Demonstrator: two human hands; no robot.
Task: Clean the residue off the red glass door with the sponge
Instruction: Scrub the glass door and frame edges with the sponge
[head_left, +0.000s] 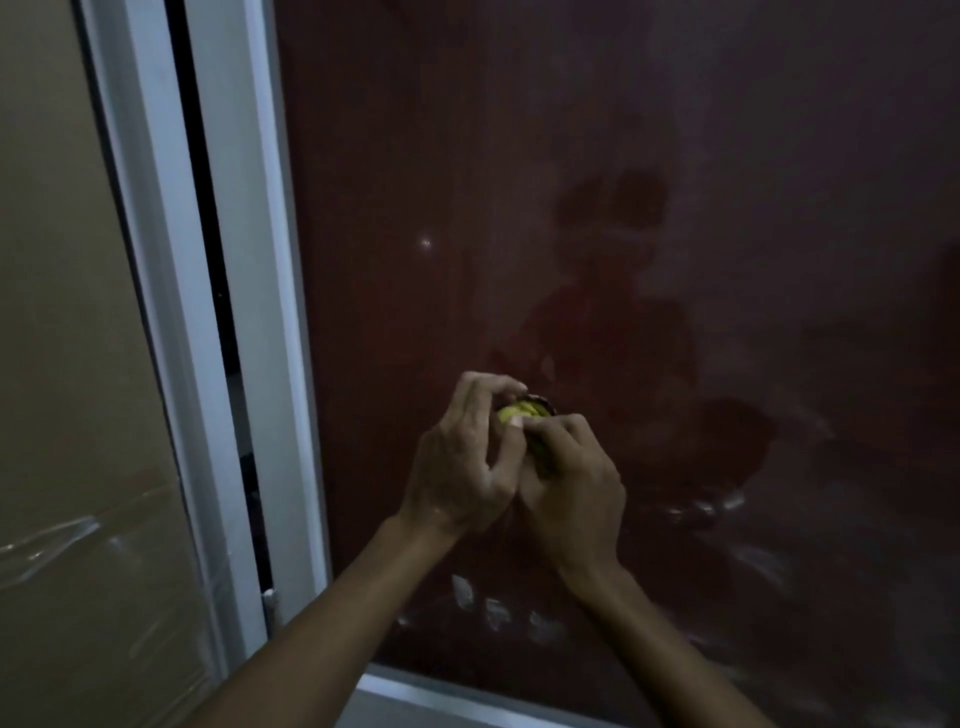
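Red glass door (597, 156) is standing upright, dark red, glossy, set in a pale frame; it's reflecting a dim silhouette near its middle. Whitish residue (493, 610) is showing as smeared patches in a rough row near the door's bottom edge, with more streaks toward the lower right. Sponge (524, 408) is yellow-green with a darker side, scrunched up, sitting in front of the glass about mid-height, left of centre, above the residue. Can't tell if it's touching the glass. Most of it is hidden.
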